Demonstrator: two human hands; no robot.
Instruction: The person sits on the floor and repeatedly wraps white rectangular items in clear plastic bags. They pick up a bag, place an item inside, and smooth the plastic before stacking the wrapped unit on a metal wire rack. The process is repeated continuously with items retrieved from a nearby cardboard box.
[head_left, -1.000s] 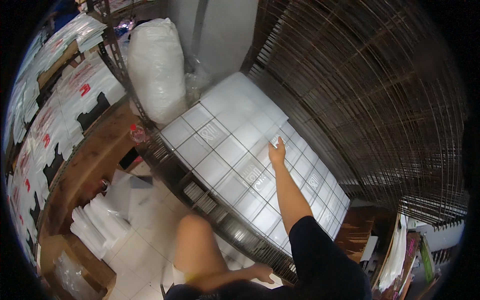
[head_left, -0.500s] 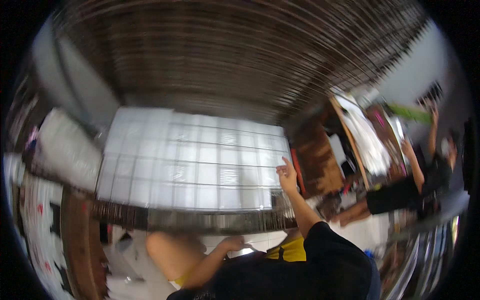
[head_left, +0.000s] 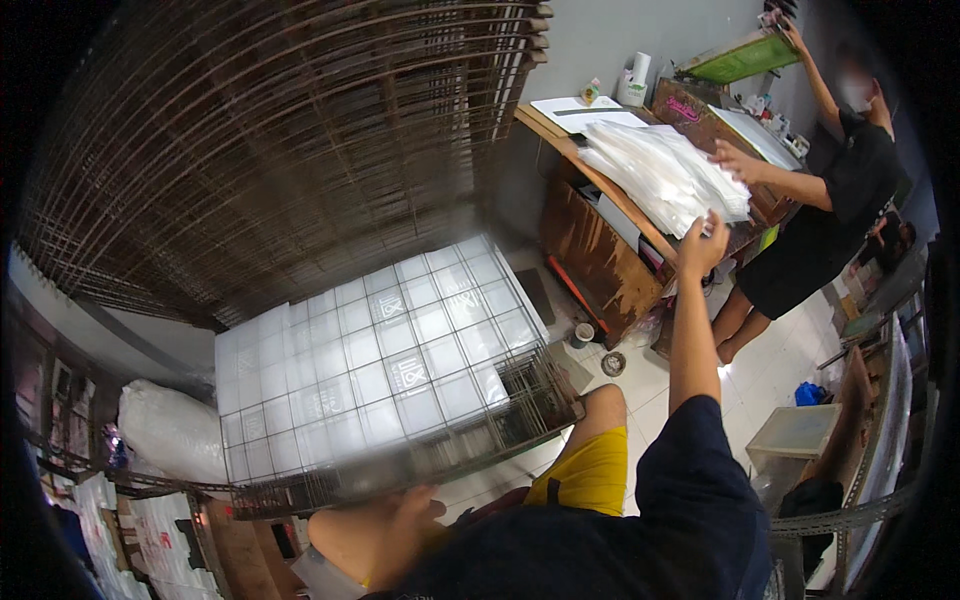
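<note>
My right hand [head_left: 703,245] reaches up and to the right, fingers apart, touching the near edge of a pile of clear plastic sheets [head_left: 660,170] on a wooden table [head_left: 600,255]. It holds nothing. My left hand [head_left: 415,500] is blurred and lies low by my bare thigh, close to the front edge of a wire rack [head_left: 520,385] covered with white printed sheets [head_left: 380,365]. Its fingers cannot be made out. A person in black [head_left: 830,215] stands beyond the table with one hand [head_left: 735,160] on the same pile.
Stacked dark wire racks [head_left: 280,140] fill the upper left. The other person lifts a green-framed screen [head_left: 745,55]. A stuffed white bag [head_left: 170,430] lies at the left. Two small cups [head_left: 598,348] and a white box [head_left: 795,435] stand on the tiled floor.
My view has swung to the right. My right hand has left the white sheets on the wire rack and stretched over to the plastic pile on the table. My left hand stays by my thigh.
</note>
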